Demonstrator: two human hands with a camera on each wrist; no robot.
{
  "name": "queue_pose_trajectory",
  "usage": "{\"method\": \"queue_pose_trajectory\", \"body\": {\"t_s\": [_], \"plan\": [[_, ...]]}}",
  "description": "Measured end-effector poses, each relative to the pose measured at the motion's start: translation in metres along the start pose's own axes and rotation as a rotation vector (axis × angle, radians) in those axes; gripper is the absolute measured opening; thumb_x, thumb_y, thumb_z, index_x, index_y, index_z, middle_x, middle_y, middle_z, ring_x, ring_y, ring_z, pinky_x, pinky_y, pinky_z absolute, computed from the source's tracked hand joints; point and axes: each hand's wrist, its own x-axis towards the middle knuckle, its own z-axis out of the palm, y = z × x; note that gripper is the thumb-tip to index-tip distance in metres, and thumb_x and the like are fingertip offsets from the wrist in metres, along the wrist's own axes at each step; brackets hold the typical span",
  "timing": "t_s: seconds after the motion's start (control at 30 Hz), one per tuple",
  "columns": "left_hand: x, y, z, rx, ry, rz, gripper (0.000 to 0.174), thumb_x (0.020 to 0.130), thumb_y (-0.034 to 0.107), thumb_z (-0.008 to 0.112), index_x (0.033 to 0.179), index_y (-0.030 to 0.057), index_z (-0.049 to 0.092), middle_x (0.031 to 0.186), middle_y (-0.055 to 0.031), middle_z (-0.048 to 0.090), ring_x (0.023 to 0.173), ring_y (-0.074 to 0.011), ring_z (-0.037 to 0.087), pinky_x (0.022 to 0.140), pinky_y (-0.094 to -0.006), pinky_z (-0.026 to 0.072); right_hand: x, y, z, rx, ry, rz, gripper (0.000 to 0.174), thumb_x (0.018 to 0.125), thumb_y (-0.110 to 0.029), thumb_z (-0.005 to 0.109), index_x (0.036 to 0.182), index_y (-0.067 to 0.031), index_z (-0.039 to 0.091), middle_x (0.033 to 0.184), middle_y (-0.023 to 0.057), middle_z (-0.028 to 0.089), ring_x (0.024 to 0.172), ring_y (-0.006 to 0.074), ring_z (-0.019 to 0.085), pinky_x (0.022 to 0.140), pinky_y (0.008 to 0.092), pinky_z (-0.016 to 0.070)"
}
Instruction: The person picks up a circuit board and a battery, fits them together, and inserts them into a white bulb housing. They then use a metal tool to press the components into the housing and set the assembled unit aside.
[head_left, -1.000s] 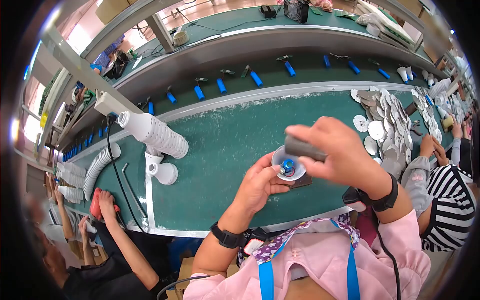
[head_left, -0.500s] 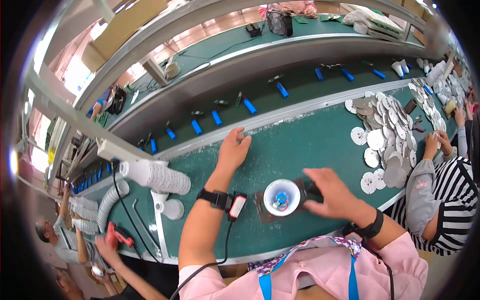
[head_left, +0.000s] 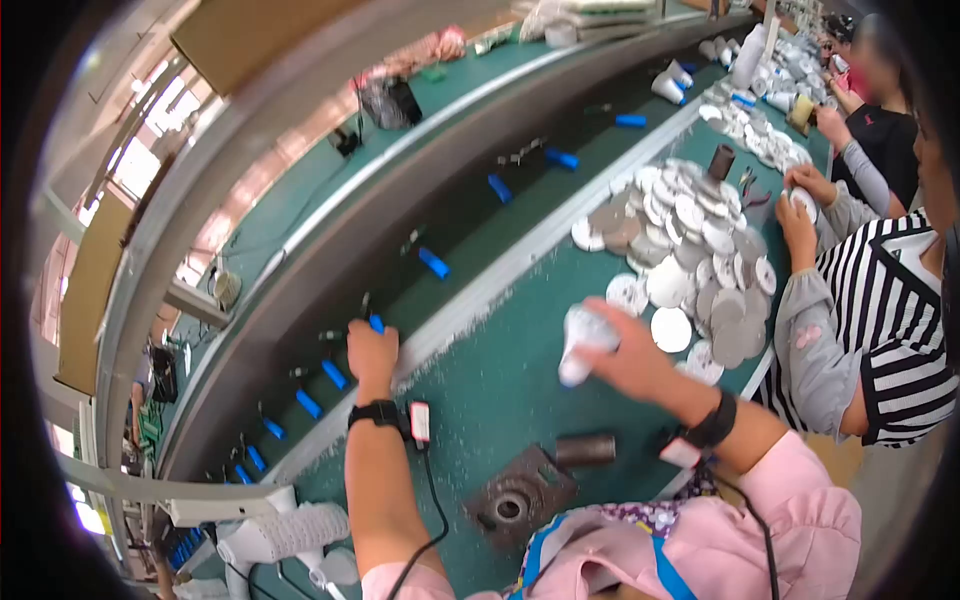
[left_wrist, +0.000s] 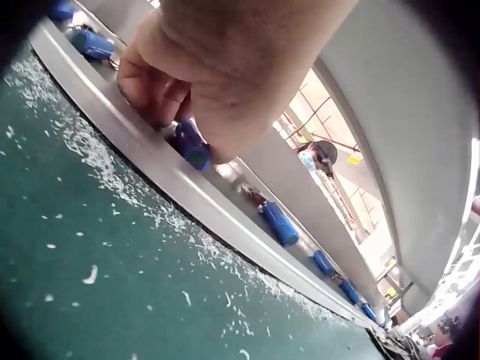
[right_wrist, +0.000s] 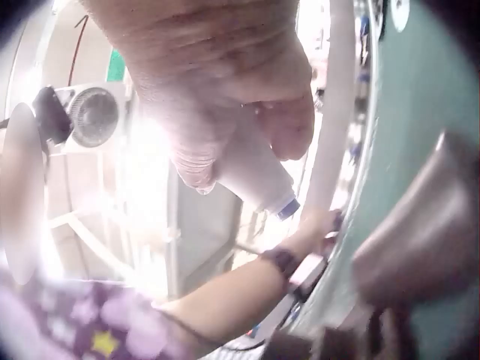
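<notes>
The left hand (head_left: pixel 373 352) reaches over the metal rail into the recessed channel and pinches a blue cylinder (head_left: pixel 377 323); in the left wrist view the blue cylinder (left_wrist: pixel 192 145) shows between thumb and curled fingers. Above the green bench the right hand (head_left: pixel 630 358) grips a white cone-shaped housing (head_left: pixel 588 338), its narrow end pointing down with a blue tip. The right wrist view shows the white housing (right_wrist: pixel 251 163) between thumb and fingers. A dark metal plate with a round hole (head_left: pixel 530 488) lies near the front edge, beside a dark cylinder (head_left: pixel 586 450).
Several blue cylinders with small boards (head_left: pixel 308 404) lie along the channel. White and grey discs (head_left: pixel 688 290) are piled at the right, with a dark tube (head_left: pixel 721 162) behind them. Stacked white housings (head_left: pixel 290 532) stand at lower left. Other people sit along the right side.
The right hand has let go of the dark cylinder and lifted the white housing off the plate. The left hand has moved to the channel and taken hold of a blue cylinder. The head view has turned.
</notes>
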Motion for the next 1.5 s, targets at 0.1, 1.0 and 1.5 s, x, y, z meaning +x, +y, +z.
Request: {"method": "queue_pose_trajectory", "body": {"t_s": [0.1, 1.0, 1.5], "plan": [[-0.009, -0.011, -0.007, -0.214, -0.007, 0.049, 0.023, 0.068, 0.016, 0.059, 0.084, -0.0004, 0.054, 0.07, -0.0092, 0.06, 0.063, -0.0239, 0.058, 0.06, -0.0328, 0.0457, 0.007, 0.016, -0.014, 0.211, -0.012, 0.37, 0.067, 0.076, -0.038, 0.064, 0.122, 0.0027, 0.039, 0.102, 0.0158, 0.056, 0.075, 0.0142, 0.056, 0.051, 0.0264, 0.0477], [-0.326, -0.037, -0.121, -1.507, -0.395, -0.169, 0.007, 0.087, 0.011, 0.052, 0.088, 0.004, 0.051, 0.069, -0.0018, 0.054, 0.059, -0.0069, 0.051, 0.052, -0.0196, 0.0426, -0.122, -0.078, 0.084, 0.556, -1.033, 0.224, 0.018, 0.091, -0.018, 0.044, 0.098, -0.0017, 0.047, 0.069, 0.0045, 0.055, 0.061, 0.0107, 0.054, 0.056, 0.0243, 0.0445], [-0.27, -0.215, -0.16, 0.102, 0.752, -0.243, 0.039, 0.077, 0.024, 0.064, 0.105, -0.0011, 0.052, 0.094, -0.0147, 0.054, 0.083, -0.0304, 0.052, 0.074, -0.0404, 0.043, -0.132, -0.06, 0.077, 0.358, -1.006, 0.27, 0.018, 0.084, -0.015, 0.057, 0.093, -0.0003, 0.061, 0.072, 0.0003, 0.057, 0.06, 0.0058, 0.052, 0.055, 0.021, 0.0461]]}}
